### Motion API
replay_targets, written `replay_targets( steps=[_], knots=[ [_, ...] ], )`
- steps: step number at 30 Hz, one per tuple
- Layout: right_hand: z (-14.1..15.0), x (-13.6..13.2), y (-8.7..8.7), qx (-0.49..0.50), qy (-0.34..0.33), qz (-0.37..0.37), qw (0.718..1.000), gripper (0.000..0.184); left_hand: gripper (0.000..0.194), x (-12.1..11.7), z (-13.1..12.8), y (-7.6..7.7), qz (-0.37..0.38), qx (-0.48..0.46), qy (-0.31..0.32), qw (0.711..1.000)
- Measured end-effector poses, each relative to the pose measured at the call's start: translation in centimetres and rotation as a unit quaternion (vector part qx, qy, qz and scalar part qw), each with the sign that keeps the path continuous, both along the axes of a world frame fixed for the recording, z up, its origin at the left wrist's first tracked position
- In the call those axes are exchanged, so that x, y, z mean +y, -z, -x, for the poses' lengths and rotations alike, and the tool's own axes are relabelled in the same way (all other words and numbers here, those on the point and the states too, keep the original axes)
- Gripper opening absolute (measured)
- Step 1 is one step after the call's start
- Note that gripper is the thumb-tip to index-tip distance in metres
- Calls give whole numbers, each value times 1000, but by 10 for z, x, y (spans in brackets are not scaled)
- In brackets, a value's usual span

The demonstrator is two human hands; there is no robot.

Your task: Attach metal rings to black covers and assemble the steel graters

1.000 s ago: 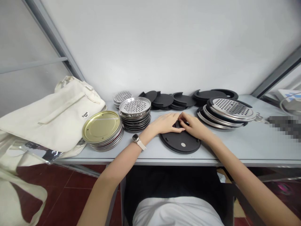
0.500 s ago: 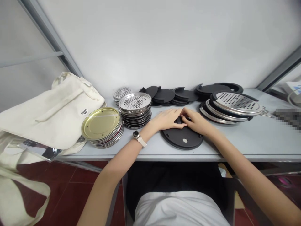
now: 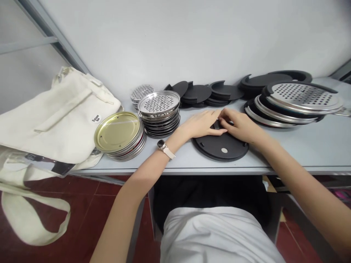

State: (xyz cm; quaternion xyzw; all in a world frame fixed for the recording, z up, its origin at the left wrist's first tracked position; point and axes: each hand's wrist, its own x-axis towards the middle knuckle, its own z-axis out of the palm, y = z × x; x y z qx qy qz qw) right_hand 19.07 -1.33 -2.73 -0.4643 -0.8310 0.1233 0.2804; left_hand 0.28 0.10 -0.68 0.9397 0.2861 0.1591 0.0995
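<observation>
A black round plate (image 3: 210, 148) lies on the grey table with a small silvery dot and short slots on its face. My left hand (image 3: 205, 123), with a watch on the wrist, grips its far part, thumb stretched across the top. My right hand (image 3: 238, 126) has bent fingers closed at the same far part, close to the left fingertips. A dark raised piece shows between the two hands; whether it belongs to the plate I cannot tell. The fingertips are partly hidden.
Left stand a stack of gold-topped discs (image 3: 117, 133), a stack of metal grater discs (image 3: 159, 104) and a cream bag (image 3: 65, 113). Black notched discs (image 3: 196, 94) line the wall. At right is a stack of larger perforated metal discs in black holders (image 3: 304, 96).
The whole view has shifted, with the table things sitting higher in the picture. Both hands stay at the far part of the black plate, with little change in their grip.
</observation>
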Motion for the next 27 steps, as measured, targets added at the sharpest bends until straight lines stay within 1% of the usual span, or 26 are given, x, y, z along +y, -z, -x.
replay_targets(
  steps=[5, 12, 18, 21, 27],
  knots=[
    [0, -1, 0, -16, 12, -9, 1000, 15, 36, 0, 2, -2, 3, -11, 8, 1000],
    [4, -8, -9, -24, 30, -18, 999, 15, 34, -1, 2, -5, 0, 4, -3, 1000],
    [7, -10, -9, -4, 19, -16, 1000, 10, 41, -3, 8, -13, 13, 3, 14, 1000],
    [8, -10, -9, -2, 26, -18, 999, 9, 42, -3, 11, -17, 25, -1, 16, 1000],
    [8, -8, -8, 4, 31, -19, 999, 11, 40, 1, 13, -14, 27, -16, 20, 999]
  ],
)
